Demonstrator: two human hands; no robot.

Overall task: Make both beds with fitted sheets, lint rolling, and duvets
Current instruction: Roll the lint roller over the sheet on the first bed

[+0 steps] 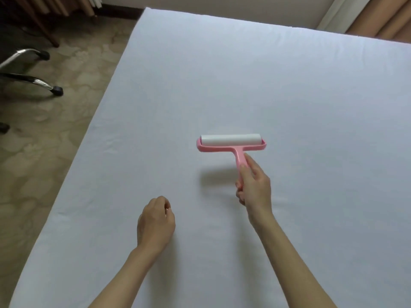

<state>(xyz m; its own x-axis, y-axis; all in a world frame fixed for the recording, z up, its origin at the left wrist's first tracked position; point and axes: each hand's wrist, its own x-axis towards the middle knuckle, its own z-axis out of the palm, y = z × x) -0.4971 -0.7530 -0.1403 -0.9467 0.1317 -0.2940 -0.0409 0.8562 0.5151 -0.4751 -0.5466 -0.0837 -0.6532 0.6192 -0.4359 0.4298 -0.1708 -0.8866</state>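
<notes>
A bed covered by a smooth white fitted sheet (244, 74) fills most of the view. My right hand (254, 185) grips the pink handle of a lint roller (231, 144), whose white roll lies against the sheet near the middle of the bed. To the left and nearer to me, my left hand (155, 223) hovers just over the sheet with its fingers loosely curled, holding nothing.
A patterned beige carpet (51, 138) runs along the bed's left side. The chrome base and castors of an office chair (33, 81) stand at the far left. Beige curtains (378, 16) hang beyond the bed's far right corner, and dark wooden furniture legs (44, 25) are at top left.
</notes>
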